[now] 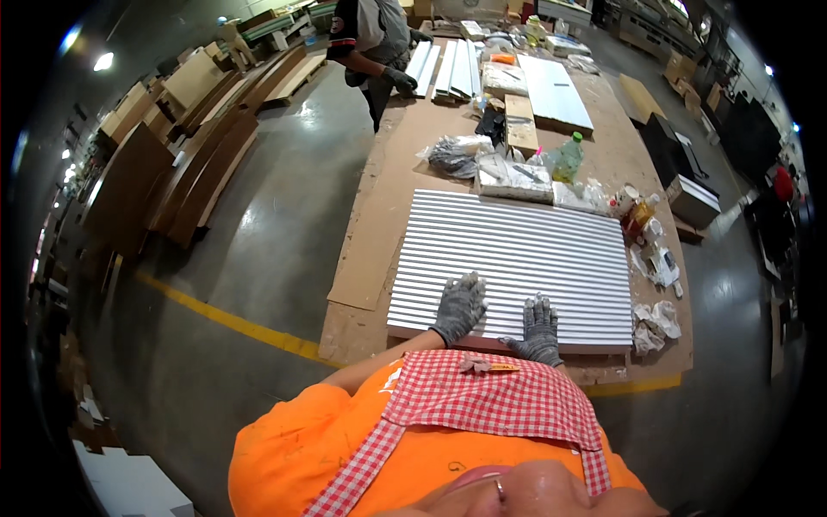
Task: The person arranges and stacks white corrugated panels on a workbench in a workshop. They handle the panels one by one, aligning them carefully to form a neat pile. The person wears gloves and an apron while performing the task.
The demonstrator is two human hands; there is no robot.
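A white panel with many raised parallel ridges [508, 258] lies flat on the workbench in front of me, its ridges running left to right. A reddish-brown edge shows beneath its near side. My left hand [462, 308], in a grey work glove, rests flat on the panel near its front edge, fingers pointing away and a little spread. My right hand [538, 332], gloved the same way, lies at the front edge to the right, its fingers stretched over the ridges and the thumb out to the side. Neither hand grips anything.
Beyond the panel stand a white block [514, 179], a green bottle [568, 157] and a bottle of amber liquid [637, 219]. Crumpled paper [656, 327] lies at the right. A gloved co-worker [376, 43] handles white strips [457, 71] at the far left. Brown boards [185, 185] lean beyond the aisle.
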